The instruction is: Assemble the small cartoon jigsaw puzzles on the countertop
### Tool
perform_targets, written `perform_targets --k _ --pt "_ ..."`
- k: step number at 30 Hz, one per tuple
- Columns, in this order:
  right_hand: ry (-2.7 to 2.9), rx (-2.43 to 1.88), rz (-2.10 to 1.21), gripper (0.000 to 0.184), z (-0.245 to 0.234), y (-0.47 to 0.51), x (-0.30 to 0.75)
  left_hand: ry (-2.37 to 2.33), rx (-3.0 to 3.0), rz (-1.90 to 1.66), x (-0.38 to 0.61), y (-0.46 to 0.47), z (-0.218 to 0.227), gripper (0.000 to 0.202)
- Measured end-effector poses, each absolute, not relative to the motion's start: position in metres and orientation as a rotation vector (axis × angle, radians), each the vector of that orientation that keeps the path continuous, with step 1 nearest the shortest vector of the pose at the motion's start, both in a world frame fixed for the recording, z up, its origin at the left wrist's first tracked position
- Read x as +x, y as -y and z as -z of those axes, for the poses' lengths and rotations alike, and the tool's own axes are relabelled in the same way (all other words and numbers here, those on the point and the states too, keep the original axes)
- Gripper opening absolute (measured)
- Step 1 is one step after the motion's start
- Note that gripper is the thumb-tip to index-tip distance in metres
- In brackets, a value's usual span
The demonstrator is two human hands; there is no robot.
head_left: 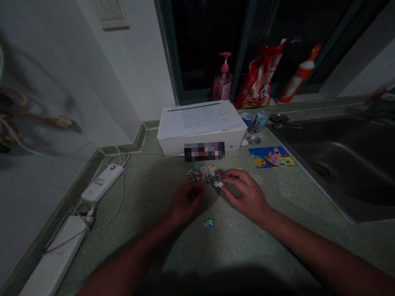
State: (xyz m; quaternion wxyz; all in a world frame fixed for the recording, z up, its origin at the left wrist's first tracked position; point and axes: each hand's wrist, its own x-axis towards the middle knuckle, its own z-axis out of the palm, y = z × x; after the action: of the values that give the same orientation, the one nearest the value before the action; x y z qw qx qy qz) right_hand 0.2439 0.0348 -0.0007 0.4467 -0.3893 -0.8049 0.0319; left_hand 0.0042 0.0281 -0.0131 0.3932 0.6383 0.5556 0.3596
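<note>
**Two forearms reach in to a heap of puzzle pieces**

Nearest us, the two forearms (133, 253) rise from the lower corners of the frame and slant inward over the green counter (177, 264). Between them, just below the centre, we see a loose blue piece (208, 223) lying apart from the rest; we cannot tell whether it is one piece or more joined together.

The heap of puzzle pieces (203, 172) sits at the centre of the frame, in front of a white box (171, 143). At the heap's lower right edge, the right hand (246, 193) has thumb and forefinger nearly closed, with a pale piece (218, 184) between their tips; its other fingers extend toward the heap. The left hand (186, 203), at the heap's lower left, is loosely curled. We see no piece in it, but its fingertips are too dark for us to tell.

Right of centre, a picture card (272, 157) lies flat on the counter, near the sink (319, 194).

We judge the step in hand to be picking single pieces out of the heap. The next move, we think, calls for a light fingertip pinch and a clear lift, without dragging neighbouring pieces along.
</note>
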Motion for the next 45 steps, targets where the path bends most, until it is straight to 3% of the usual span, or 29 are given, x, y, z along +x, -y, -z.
perform_targets --k 11,26,34,45 --pt "1.958 -1.166 -0.088 0.015 0.010 -0.056 0.267 -1.397 1.608 -0.912 0.004 -0.028 0.012 0.011" --pt "2.076 -1.571 0.099 0.020 0.019 -0.086 0.314 -1.412 1.605 -0.887 0.003 -0.027 0.015 0.010" --pt "2.111 -1.612 0.100 0.019 0.024 -0.085 0.314 -1.412 1.620 -0.876 0.003 -0.028 0.013 0.011" --pt "2.225 -1.334 -0.043 0.020 0.023 -0.075 0.290 -1.405 1.630 -0.869 0.003 -0.027 0.010 0.011"
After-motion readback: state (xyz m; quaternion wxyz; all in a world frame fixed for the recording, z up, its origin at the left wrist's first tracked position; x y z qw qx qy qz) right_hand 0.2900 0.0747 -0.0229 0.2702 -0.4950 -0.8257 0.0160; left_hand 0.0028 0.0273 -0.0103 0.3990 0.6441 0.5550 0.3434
